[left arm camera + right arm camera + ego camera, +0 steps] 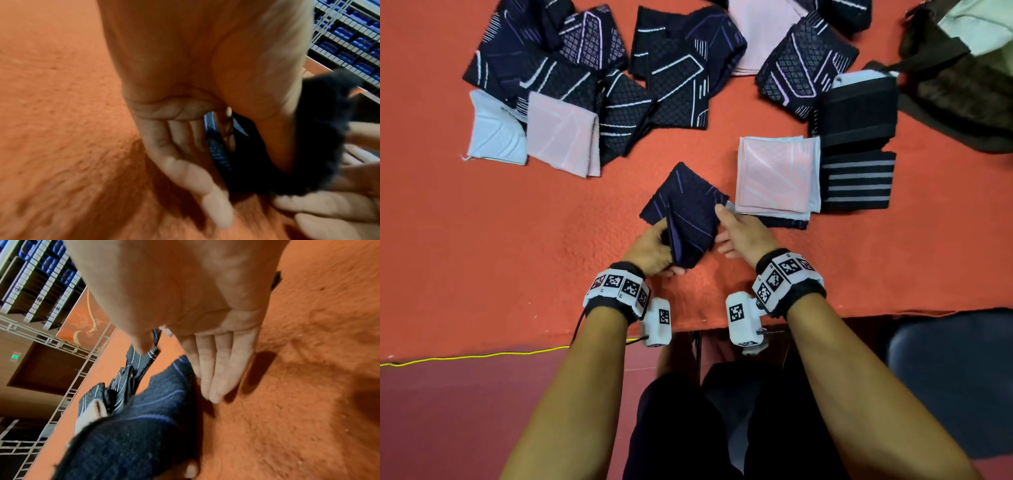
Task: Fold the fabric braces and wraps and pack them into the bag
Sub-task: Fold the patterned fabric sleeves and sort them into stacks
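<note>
We held a dark navy knitted brace with thin purple stripes [688, 212] just above the orange textured table cloth [500, 240], near the table's front edge and just left of a folded pale pink fabric square [777, 173]. Our left hand [654, 250] gripped the brace's lower left edge, thumb on top and fingers curled beneath. Our right hand [743, 236] lay against the brace's right edge with straight, relaxed fingers [218, 369], thumb touching its upper corner. Right of the pink square lay a black elastic wrap with grey stripes [858, 180], touching it. Beyond the brace, toward the far side of the cloth, lay a loose heap of dark patterned braces mixed with pale pink and pale blue pieces [558, 85]. The dark olive fabric bag [962, 85] stood at the far right corner, well apart from the brace.
</note>
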Action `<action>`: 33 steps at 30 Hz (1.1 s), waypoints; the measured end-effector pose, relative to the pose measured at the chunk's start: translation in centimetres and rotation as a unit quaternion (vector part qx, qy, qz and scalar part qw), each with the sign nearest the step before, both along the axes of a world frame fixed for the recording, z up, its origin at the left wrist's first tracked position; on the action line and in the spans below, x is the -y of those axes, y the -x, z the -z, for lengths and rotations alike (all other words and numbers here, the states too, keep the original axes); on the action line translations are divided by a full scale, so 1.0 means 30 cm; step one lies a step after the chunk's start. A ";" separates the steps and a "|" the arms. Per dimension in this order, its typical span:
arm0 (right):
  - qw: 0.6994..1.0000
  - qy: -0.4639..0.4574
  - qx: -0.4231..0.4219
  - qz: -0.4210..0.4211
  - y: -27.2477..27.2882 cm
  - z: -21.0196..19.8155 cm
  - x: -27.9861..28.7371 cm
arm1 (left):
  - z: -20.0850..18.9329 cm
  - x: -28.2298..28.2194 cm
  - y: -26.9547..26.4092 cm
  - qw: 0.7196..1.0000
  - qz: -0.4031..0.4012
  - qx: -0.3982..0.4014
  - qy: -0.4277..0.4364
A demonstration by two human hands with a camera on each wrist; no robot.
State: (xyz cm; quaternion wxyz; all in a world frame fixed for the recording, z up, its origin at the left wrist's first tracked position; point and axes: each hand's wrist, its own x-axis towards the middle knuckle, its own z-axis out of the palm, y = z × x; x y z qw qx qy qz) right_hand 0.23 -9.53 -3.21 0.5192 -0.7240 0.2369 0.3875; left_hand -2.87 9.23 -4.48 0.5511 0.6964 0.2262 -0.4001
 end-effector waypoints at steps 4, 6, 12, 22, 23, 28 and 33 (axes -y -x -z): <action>0.999 -0.018 0.021 -0.036 0.003 0.028 -0.016 | 0.007 0.005 0.011 0.997 -0.021 0.049 0.052; 0.998 -0.029 0.024 -0.054 0.005 0.039 -0.020 | 0.013 0.021 0.023 0.989 -0.045 0.121 0.066; 0.994 -0.057 0.006 -0.095 0.002 0.049 -0.030 | -0.001 0.053 0.022 0.972 -0.101 0.204 0.065; 0.992 -0.073 0.073 -0.069 -0.025 -0.018 -0.055 | -0.037 -0.008 -0.022 0.957 -0.082 0.276 0.032; 0.992 -0.079 0.086 -0.048 -0.033 -0.028 -0.057 | -0.039 -0.014 -0.023 0.955 -0.083 0.282 0.027; 0.989 -0.099 0.105 -0.011 -0.067 -0.076 -0.055 | -0.026 -0.052 -0.022 0.961 -0.098 0.257 -0.016; 0.988 -0.041 0.145 -0.023 -0.055 -0.051 -0.045 | -0.063 -0.056 -0.023 0.960 -0.119 0.253 -0.006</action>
